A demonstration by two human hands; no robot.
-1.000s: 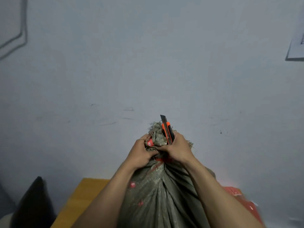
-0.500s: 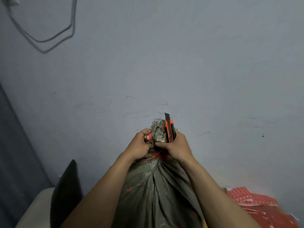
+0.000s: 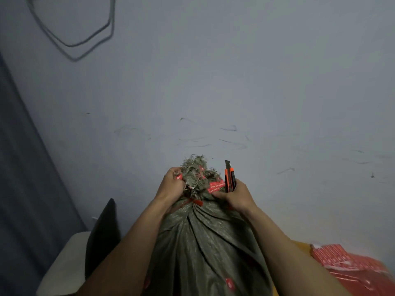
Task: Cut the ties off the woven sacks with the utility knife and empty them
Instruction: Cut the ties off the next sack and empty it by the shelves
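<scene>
A grey-green woven sack (image 3: 205,242) stands upright in front of me, its frayed mouth (image 3: 195,169) bunched together. A red patterned tie (image 3: 216,186) runs across the neck, with one end showing at the left. My left hand (image 3: 173,185) grips the bunched neck and the left end of the tie. My right hand (image 3: 236,194) holds an orange and black utility knife (image 3: 230,176), blade pointing up, while its fingers pinch the tie's right end just beside the neck.
A pale wall (image 3: 235,82) stands close behind the sack, with a cable (image 3: 85,39) hanging at the upper left. A dark cushion (image 3: 100,229) leans on a light seat (image 3: 64,263) at the lower left. Red packaging (image 3: 350,268) lies at the lower right.
My right hand with the knife has shifted right, away from the sack's mouth, drawing the red tie out sideways. The view has swung left and the frayed mouth is more exposed.
</scene>
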